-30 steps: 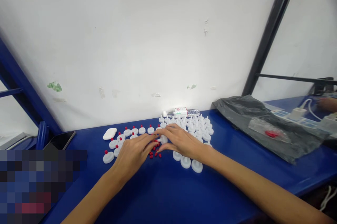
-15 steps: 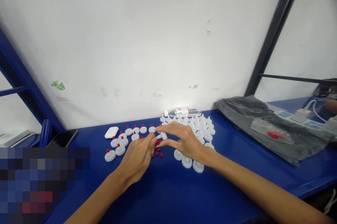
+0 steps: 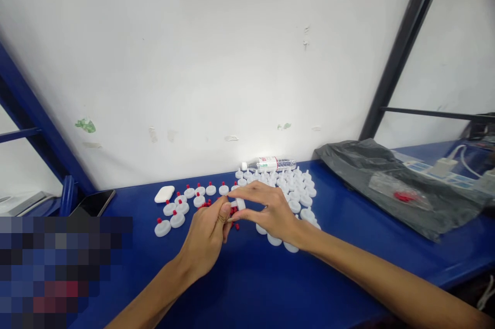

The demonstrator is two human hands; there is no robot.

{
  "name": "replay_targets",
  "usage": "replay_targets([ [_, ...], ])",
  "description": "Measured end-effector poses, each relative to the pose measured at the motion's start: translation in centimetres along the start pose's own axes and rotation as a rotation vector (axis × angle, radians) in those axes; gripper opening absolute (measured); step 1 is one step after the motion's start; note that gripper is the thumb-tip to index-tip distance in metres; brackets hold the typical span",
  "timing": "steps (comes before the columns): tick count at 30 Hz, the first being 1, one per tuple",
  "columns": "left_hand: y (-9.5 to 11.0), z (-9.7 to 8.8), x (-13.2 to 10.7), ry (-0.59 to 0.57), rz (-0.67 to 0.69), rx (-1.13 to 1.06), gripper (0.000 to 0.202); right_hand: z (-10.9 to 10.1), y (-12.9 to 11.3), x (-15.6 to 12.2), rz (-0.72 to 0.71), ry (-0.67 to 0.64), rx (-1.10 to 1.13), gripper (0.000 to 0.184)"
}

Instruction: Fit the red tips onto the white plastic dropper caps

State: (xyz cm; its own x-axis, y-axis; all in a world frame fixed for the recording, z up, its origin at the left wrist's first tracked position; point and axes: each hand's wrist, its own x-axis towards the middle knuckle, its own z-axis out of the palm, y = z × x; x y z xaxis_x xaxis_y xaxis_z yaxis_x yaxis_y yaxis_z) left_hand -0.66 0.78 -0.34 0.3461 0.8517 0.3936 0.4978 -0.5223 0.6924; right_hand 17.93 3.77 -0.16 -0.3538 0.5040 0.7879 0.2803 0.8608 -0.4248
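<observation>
My right hand [image 3: 274, 211] grips a white nozzle cap [image 3: 241, 204] by its wide base, thumb below and fingers above, with the nozzle toward the left. At the nozzle's end, the thumb and fingers of my left hand [image 3: 204, 236] are pinched together; whatever they hold is hidden. Loose small red tips [image 3: 237, 226] lie on the blue table [image 3: 240, 277] beneath and behind the hands. To the left stand several white caps with red tips [image 3: 177, 218]. Several white nozzle caps without red tips [image 3: 294, 196] are grouped at the right, partly behind my right hand.
A clear plastic bottle [image 3: 270, 164] lies along the wall behind the caps. A white rounded case [image 3: 164, 194] and a dark phone [image 3: 93, 203] are at the left. On the right, a grey plastic bag [image 3: 367, 179] carries a clear bag with red pieces [image 3: 406, 196].
The white nozzle cap has turned slightly, its nozzle now more level and closer in to my left fingers. My left hand has shifted slightly right; both hands stay together.
</observation>
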Motion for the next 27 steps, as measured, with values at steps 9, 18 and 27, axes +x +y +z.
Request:
replay_targets([
  [9,-0.8,-2.4,1.7,0.141,0.134,0.585,0.034,-1.3,1.3,1.0,0.077,-0.128,-0.257,0.037],
  [18,-2.0,-5.6,2.6,-0.117,-0.126,1.111,0.044,-3.1,5.6,1.3,0.153,-0.144,-0.567,0.029],
  [27,-3.1,-6.3,2.5,-0.213,-0.277,1.189,0.037,-3.1,6.0,0.7,0.185,-0.379,-0.514,0.047],
])
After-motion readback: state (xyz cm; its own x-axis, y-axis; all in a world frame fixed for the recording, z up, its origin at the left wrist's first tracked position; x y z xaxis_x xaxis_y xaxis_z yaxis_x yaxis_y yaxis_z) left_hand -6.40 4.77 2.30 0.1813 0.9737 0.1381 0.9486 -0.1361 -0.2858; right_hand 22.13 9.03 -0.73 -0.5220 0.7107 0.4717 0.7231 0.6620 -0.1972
